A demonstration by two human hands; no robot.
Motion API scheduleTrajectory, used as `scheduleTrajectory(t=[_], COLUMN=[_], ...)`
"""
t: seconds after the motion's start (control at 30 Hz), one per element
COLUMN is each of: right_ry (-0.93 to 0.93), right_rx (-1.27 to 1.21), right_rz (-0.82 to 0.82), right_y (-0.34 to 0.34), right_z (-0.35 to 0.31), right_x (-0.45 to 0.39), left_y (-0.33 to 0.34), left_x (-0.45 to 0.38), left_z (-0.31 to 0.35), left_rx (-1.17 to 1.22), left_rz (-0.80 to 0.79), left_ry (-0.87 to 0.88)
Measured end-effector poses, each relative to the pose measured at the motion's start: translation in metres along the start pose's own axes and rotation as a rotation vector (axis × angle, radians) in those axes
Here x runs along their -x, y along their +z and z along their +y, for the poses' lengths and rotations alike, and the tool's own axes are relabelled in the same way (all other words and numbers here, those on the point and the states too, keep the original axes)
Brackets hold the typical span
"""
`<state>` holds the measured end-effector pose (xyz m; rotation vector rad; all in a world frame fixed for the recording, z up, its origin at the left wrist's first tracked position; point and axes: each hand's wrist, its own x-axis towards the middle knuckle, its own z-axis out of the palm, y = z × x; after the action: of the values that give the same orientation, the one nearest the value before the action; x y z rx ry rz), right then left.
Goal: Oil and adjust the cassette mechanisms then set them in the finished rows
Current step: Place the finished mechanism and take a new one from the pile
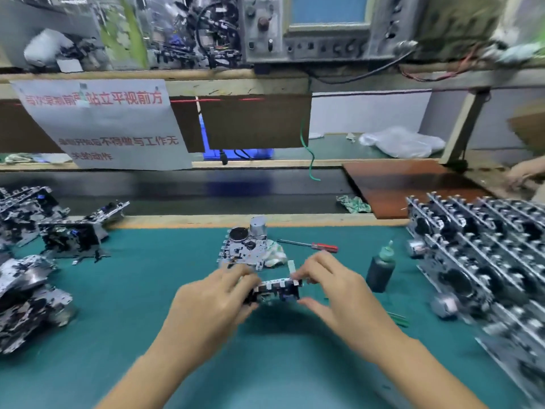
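Both hands hold one cassette mechanism (pixel 275 291) on its edge above the green mat (pixel 141 305). My left hand (pixel 212 302) grips its left end with curled fingers. My right hand (pixel 330 287) pinches its right end between fingers and thumb. A second mechanism (pixel 244 249) with a round motor lies flat on the mat just beyond. Rows of upright mechanisms (pixel 483 255) fill the right side. Loose mechanisms (pixel 35 261) are heaped at the left.
A dark oil bottle (pixel 381 268) with a green nozzle stands right of my hands. A red-handled screwdriver (pixel 312 245) lies behind, beside a crumpled cloth (pixel 275 255). A conveyor belt (pixel 206 190) runs across beyond the mat. Another person's hand (pixel 525 172) shows at the far right.
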<state>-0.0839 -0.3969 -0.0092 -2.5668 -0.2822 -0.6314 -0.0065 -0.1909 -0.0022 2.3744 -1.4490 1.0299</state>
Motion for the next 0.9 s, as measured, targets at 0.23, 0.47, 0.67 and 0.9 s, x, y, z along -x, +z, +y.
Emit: scheduleTrajectory(t=[0.23,0.47,0.67,0.9], right_ry=[0.0,0.111,0.341,0.356], right_rx=[0.296,0.022,-0.23,-0.178], right_rz=[-0.051,0.058,0.254,0.228], right_y=[-0.006,-0.006,-0.003,0.0], right_z=[0.037,0.035,0.039,0.036], right_x=[0.076,0.092,0.095,0.093], left_y=[0.062,0.064,0.07,0.067], left_x=[0.002,0.021,0.024,0.023], left_z=[0.056,0.031,0.032,0.034], left_rx=[0.12,0.773,0.912,0.987], left_rz=[0.134,-0.373,-0.416,-0.476], left_ry=[0.308,-0.178,-0.285,-0.34])
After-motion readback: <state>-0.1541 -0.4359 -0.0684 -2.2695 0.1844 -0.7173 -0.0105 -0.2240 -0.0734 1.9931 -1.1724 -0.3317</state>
